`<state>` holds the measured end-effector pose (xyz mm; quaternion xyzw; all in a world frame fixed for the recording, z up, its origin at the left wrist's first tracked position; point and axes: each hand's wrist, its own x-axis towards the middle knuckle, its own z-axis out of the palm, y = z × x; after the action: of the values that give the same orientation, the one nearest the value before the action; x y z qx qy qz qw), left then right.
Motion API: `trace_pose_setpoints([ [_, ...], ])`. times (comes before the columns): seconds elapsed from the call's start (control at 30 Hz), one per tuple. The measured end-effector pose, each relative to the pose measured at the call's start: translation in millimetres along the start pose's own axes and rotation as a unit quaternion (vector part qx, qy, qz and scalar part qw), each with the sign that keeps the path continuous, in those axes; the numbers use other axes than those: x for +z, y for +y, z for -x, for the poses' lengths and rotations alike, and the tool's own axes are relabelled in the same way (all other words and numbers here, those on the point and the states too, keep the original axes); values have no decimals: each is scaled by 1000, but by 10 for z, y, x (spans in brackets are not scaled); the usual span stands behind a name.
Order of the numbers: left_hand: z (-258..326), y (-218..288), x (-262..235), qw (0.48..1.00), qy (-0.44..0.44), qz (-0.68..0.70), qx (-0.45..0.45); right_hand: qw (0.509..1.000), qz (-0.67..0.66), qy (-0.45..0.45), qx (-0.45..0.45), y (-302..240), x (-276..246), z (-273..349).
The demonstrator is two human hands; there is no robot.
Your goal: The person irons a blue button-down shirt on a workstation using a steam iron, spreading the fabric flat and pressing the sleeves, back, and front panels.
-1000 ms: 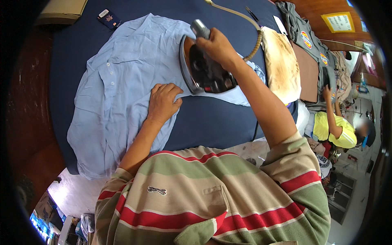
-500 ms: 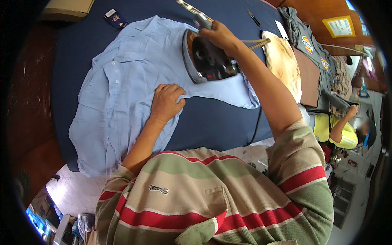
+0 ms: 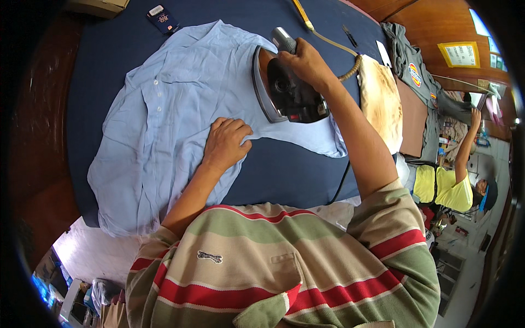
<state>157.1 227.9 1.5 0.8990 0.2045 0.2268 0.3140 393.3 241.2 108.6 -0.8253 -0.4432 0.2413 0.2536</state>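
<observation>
A light blue button-up shirt point(image 3: 180, 104) lies spread and creased over the dark blue cloth of the table. My right hand point(image 3: 307, 64) is wrapped round the handle of a black and silver clothes iron point(image 3: 298, 90). The iron is over the shirt's sleeve point(image 3: 314, 136), right of the body; whether its soleplate fully touches the fabric I cannot tell. My left hand point(image 3: 227, 142) rests palm down on the shirt near its lower right edge, fingers slightly bent and thumb apart, holding nothing.
A tan hose point(image 3: 336, 46) runs behind the iron. To the right lie a scorched cream cloth pad point(image 3: 379, 106) and grey garments point(image 3: 407, 68). A dark packet point(image 3: 163, 19) and small snips point(image 3: 349, 36) sit at the back. A co-worker in yellow point(image 3: 454, 188) stands far right.
My right hand and the iron have shifted slightly right and nearer in the picture, as the view moved a little. My left hand stays on the shirt. The co-worker's arm has risen.
</observation>
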Motion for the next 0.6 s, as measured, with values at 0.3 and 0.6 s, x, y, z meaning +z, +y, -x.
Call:
trace_pose_setpoints([
  [0.3,50,-16,-10,1000,-3,1,-16,1000,6,-20,5,-12,84,93],
  [0.6,-48,8,15,1000,-9,2,1,999,46,3,5,379,-293,-633],
])
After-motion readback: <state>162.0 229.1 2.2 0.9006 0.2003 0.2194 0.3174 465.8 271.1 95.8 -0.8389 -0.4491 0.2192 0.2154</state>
